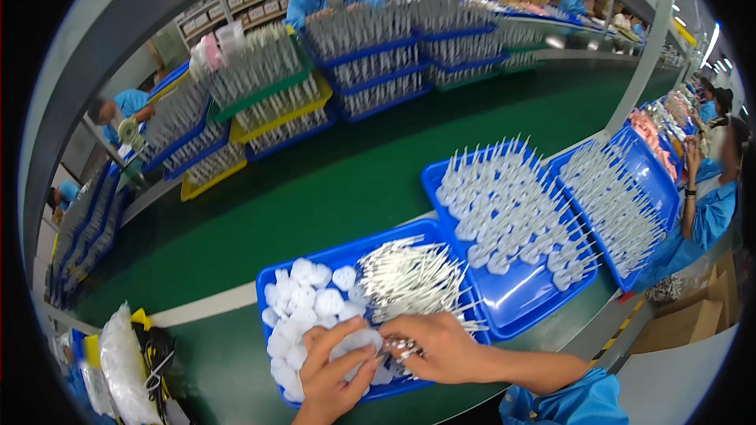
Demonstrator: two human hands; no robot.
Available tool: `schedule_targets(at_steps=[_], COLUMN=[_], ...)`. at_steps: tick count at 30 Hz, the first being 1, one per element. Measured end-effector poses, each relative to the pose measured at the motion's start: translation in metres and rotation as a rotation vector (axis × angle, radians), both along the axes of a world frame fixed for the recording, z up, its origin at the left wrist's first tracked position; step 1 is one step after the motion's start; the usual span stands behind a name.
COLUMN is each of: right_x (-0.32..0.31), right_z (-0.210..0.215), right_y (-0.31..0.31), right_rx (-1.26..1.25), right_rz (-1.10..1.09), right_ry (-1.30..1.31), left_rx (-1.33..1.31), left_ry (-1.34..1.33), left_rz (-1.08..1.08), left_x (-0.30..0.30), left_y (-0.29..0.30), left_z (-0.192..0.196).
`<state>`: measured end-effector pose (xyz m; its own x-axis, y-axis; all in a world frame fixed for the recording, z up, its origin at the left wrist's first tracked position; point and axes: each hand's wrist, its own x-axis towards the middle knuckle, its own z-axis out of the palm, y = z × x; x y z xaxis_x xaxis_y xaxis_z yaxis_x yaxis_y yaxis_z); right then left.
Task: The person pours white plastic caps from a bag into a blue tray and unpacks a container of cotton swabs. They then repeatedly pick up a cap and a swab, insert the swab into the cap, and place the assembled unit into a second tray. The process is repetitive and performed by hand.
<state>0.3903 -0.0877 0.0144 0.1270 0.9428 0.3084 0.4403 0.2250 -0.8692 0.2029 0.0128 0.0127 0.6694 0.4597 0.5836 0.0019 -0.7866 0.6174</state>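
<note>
Over the near blue tray (264, 287), my left hand (335, 374) is closed round a white translucent plastic piece (361, 340), gripped between thumb and fingers. Right up against that piece, my right hand (445, 349) is closed on a few thin rods with shiny metal ends (403, 346); their far ends are covered by my fingers. Loose white plastic pieces (303, 295) fill the tray's left part. A heap of slim off-white rods (409, 279) lies in its right part. Where rod and piece meet is too small to make out.
A second blue tray (512, 303) holds white pieces with upright rods, and another blue tray (622, 271) beside it is similarly filled. Stacked trays (370, 102) line the green belt's (315, 173) far side. Plastic bags (126, 370) lie at left. A co-worker (713, 208) works at right.
</note>
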Motion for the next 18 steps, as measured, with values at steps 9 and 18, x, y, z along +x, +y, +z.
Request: schedule_targets(at_steps=[9, 18], right_x=[0.005, 0.008], right_z=[-0.001, 0.032], right_y=[-0.002, -0.003], right_rx=[0.026, -0.321], right_rz=[0.027, 0.067], right_ry=[-0.018, 0.135], left_rx=[-0.05, -0.589], left_ry=[-0.051, -0.313], left_rz=[-0.002, 0.149], left_x=[0.007, 0.012], left_y=[-0.003, -0.012], left_z=[-0.006, 0.003])
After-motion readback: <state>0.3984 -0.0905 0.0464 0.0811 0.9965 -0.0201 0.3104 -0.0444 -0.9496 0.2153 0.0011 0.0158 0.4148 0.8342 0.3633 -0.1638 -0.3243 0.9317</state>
